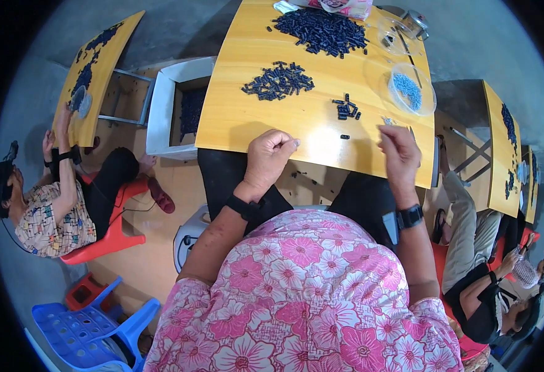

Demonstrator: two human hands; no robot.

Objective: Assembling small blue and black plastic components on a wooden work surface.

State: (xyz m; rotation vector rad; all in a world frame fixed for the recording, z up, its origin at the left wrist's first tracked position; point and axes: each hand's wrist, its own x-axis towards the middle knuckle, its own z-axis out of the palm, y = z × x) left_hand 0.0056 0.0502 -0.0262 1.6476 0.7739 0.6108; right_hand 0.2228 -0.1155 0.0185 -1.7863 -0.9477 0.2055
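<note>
My left hand (269, 156) is at the near edge of the yellow table (222, 124), thumb and forefinger pinched together; what they hold, if anything, is too small to make out. Over the table's near right part my right hand (401, 152) is closed with its fingers bent down, their grip hidden. Just beyond it lie a few tiny pale pieces (388, 121). Between the hands sits a single small black cylindrical part (345, 137). A small cluster of the same black parts (346, 110) lies farther in, with a larger heap (278, 81) to its left.
A big pile of black parts (321, 31) covers the far side. At right stand a clear bowl of blue beads (407, 92), another clear bowl (391, 38) and a metal can (415, 25). A white box (162, 118) is left of the table. Other people sit at tables both sides.
</note>
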